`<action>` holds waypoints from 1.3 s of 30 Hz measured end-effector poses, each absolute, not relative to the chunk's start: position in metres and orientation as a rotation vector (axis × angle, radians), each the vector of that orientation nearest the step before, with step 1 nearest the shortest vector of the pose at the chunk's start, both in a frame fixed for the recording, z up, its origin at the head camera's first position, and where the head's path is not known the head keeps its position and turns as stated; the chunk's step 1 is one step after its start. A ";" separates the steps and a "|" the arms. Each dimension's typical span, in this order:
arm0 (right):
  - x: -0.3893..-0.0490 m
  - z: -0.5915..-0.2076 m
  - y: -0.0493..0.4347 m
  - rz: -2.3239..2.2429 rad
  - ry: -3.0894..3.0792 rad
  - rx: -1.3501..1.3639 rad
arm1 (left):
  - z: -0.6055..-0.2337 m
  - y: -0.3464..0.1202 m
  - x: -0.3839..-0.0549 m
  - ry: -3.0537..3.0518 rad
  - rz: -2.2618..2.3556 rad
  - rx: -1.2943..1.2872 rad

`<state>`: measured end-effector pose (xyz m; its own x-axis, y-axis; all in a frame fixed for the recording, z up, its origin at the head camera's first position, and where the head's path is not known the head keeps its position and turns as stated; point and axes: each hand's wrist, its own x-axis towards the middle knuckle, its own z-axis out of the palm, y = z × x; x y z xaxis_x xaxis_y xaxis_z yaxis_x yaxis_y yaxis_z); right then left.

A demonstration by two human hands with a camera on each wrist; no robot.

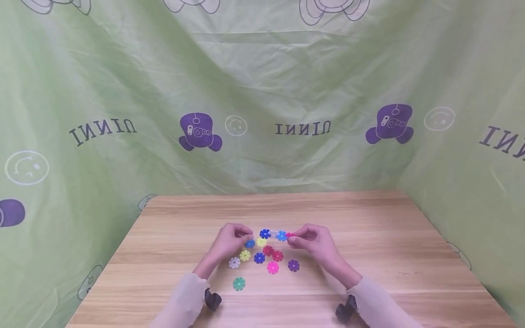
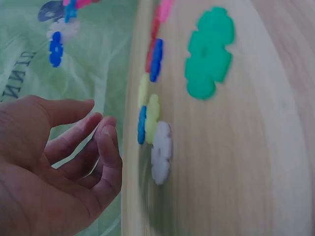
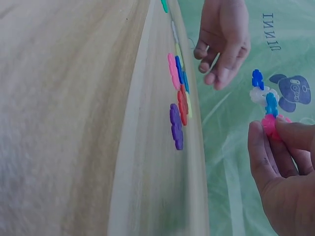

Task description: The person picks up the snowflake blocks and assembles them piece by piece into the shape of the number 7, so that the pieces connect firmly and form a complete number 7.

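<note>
Your right hand (image 1: 315, 238) pinches the disc chain (image 1: 281, 236), which runs left toward your empty, loosely curled left hand (image 1: 229, 239).

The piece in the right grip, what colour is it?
Pink: that piece shows best in the right wrist view.

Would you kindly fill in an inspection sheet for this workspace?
Surface: wood-grain table, discs lying near its middle.
Job's things: chain of joined discs (pink, light blue, white, dark blue), raised; loose notched discs, the green disc nearest the person.
Clutter: nothing seen.
Grippers: right hand pinches the chain's pink end; left hand loosely curled, holding nothing.
Cables: nothing seen.
Surroundings: green printed curtain behind and at both sides.
</note>
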<state>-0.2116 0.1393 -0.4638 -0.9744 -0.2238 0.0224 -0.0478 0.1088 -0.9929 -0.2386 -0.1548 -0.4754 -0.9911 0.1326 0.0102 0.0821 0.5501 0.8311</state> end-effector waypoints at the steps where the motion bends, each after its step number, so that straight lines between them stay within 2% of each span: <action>1: -0.212 -0.464 0.140 -1.994 2.237 -0.268 | -0.476 -0.155 -0.239 2.737 1.416 0.209; 17: -0.211 -0.463 0.146 -2.014 2.229 -0.246 | -0.476 -0.159 -0.243 2.759 1.227 0.258; 39: -0.212 -0.468 0.143 -1.982 2.222 -0.247 | -0.483 -0.163 -0.250 2.728 1.214 0.216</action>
